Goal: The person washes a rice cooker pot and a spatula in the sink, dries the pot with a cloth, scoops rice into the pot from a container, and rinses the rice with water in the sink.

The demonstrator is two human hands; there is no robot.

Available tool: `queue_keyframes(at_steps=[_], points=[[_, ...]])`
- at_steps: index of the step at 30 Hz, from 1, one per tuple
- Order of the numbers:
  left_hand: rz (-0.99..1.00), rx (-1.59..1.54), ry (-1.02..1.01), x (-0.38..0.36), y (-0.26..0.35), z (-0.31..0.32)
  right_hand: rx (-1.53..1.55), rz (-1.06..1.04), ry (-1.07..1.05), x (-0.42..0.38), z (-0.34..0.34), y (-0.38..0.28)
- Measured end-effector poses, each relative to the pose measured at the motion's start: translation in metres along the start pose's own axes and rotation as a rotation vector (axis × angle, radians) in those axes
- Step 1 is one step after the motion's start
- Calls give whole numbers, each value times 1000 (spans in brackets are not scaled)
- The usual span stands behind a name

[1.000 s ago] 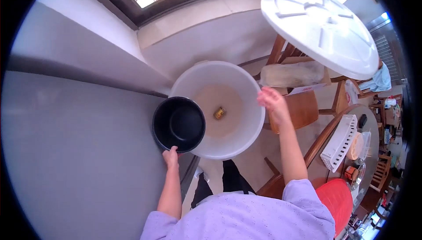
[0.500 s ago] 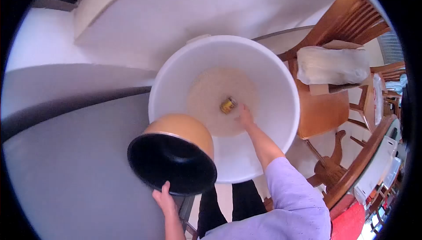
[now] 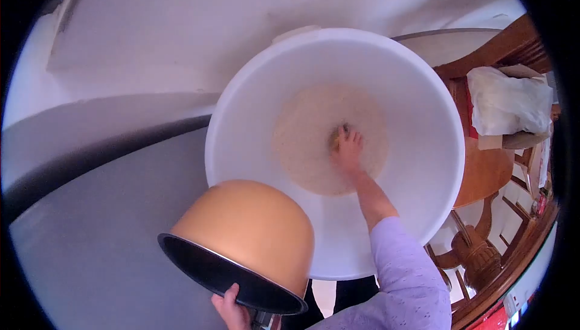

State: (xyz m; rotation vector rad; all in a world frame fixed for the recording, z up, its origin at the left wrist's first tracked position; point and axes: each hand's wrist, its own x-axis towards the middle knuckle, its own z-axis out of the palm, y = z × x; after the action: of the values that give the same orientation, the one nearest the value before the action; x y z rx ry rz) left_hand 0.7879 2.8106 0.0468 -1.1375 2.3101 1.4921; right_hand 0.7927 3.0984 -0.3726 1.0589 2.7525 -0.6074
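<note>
A large white tub [image 3: 423, 209] holds a layer of pale grains [image 3: 308, 143] on its bottom. Down inside it, my right hand [image 3: 348, 149] has its fingers wrapped round a small yellowish can [image 3: 335, 140], mostly covered by the hand. My left hand [image 3: 232, 309] grips the rim of a pot [image 3: 254, 227], golden outside and black inside. The pot is tilted with its opening facing down toward me, beside the tub's near left edge.
A grey surface [image 3: 115, 227] lies to the left. On the right, a wooden chair [image 3: 483, 173] bears a box with a plastic bag [image 3: 510, 100]. A round table's edge [image 3: 513, 275] curves at the lower right, and a pale wall [image 3: 181, 28] stands behind the tub.
My right hand has reached the can and closed on it. My left hand has tipped the pot further over, so more of its golden outside shows. The view has moved closer to the tub.
</note>
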Motion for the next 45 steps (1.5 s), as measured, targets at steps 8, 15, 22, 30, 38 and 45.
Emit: queue_keyframes(at_steps=[8,15,22,30,38,45], points=[[29,18,-40,-2,1,1,-170,-238,202,57,3,13],[11,64,-41,-8,10,9,329,-13,-578,-42,54,-39],[-42,-65,-106,-9,5,15,1141,114,-1454,-40,-36,-43],[38,-79,-172,-16,7,22,1485,152,-1380,-36,-134,-28],[58,95,-185,-22,22,-1,1462,148,-992,-43,-282,-8],[27,48,-322,-21,37,-8,1489,135,-779,-69,-412,-36]])
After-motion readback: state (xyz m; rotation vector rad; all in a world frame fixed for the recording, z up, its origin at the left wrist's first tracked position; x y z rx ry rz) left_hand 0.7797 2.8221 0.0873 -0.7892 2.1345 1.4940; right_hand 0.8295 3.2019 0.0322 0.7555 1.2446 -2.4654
